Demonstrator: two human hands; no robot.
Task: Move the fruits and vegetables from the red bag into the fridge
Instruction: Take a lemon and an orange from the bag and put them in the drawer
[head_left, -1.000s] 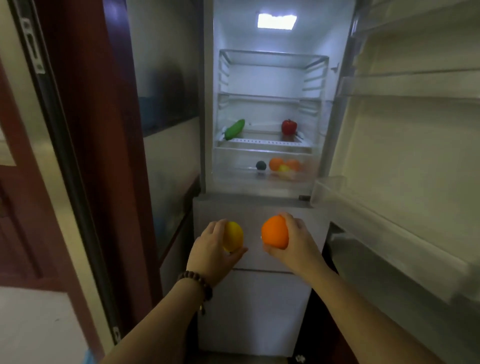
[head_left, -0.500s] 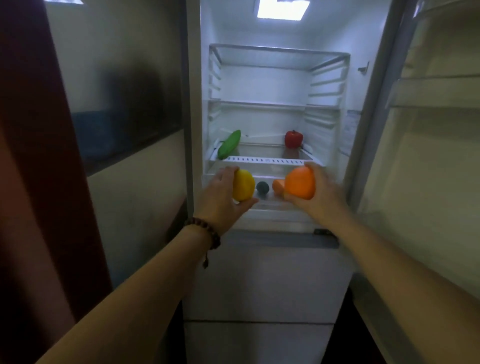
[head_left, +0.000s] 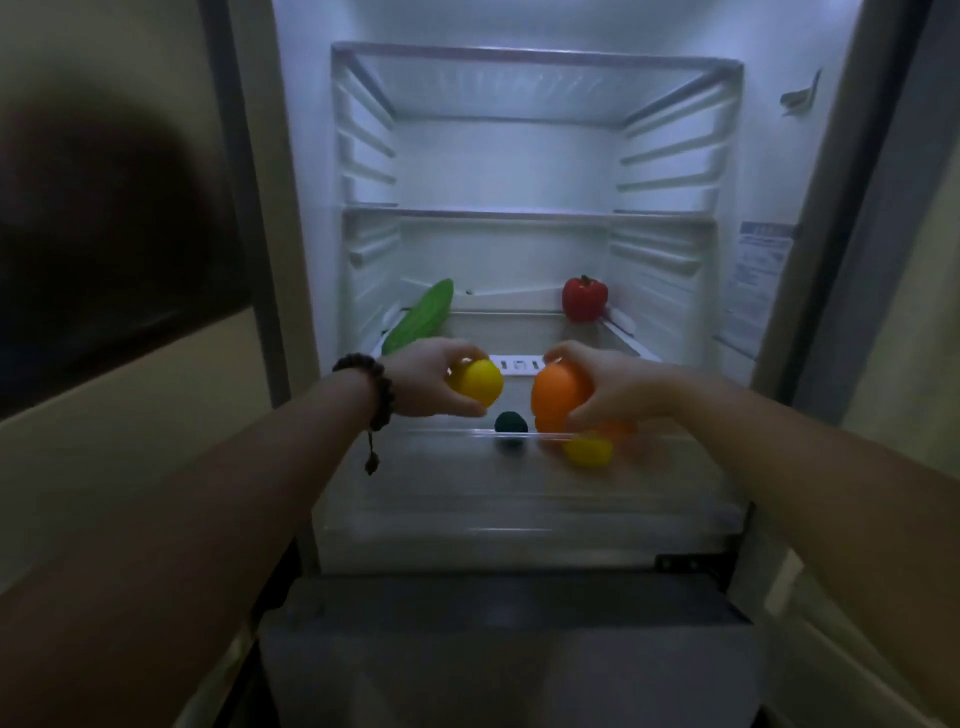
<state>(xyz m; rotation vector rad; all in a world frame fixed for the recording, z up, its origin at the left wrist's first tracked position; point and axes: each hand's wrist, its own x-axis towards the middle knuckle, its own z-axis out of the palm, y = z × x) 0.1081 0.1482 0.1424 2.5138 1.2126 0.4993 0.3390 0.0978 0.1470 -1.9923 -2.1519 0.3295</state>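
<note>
left grip (head_left: 426, 384) cupping yellow fruit (head_left: 480, 383) | right grip (head_left: 608, 389) wrapped round orange (head_left: 558, 395) | both seem light, smooth, rigid; hold round the middle

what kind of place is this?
Probably a home kitchen, seen from in front of an open fridge: lit shelves, a cucumber and red pepper on one, and more fruit in the clear drawer below.

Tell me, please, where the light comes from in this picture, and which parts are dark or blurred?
In the head view, light comes from inside the fridge, so its white walls glow; both forearms and the wall at left are dim. The left hand with the yellow fruit looks fairly sharp; the right hand, the orange fruit and the drawer below are smeared. Straight edges bend near the borders.
</note>
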